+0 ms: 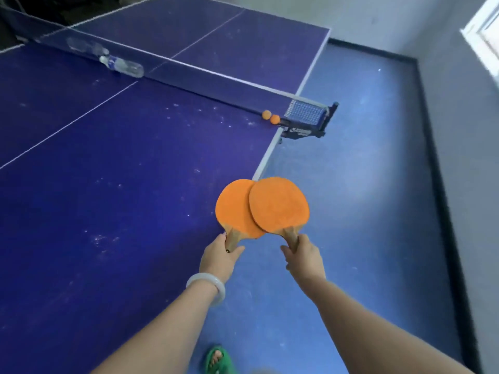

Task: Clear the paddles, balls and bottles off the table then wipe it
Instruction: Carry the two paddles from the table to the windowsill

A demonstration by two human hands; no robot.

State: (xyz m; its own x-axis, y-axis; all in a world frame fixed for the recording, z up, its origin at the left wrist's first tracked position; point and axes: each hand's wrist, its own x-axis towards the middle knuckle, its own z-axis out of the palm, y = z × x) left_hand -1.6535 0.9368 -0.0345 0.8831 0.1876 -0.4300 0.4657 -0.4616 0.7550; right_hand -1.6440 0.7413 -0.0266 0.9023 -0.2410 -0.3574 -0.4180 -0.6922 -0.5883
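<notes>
The person's forearms are bare down to the left hand (218, 259) and the right hand (305, 257). A smooth, glossy, pale white round bangle (219, 291) circles the left wrist. One foot wears a bright green open-toed slipper (210, 363).

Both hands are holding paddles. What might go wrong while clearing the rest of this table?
The two balls lie close to the table edge beside the net; a nudge might roll them onto the floor. With the left hand and right hand each gripping a paddle, picking up the lying bottle could be awkward.
</notes>
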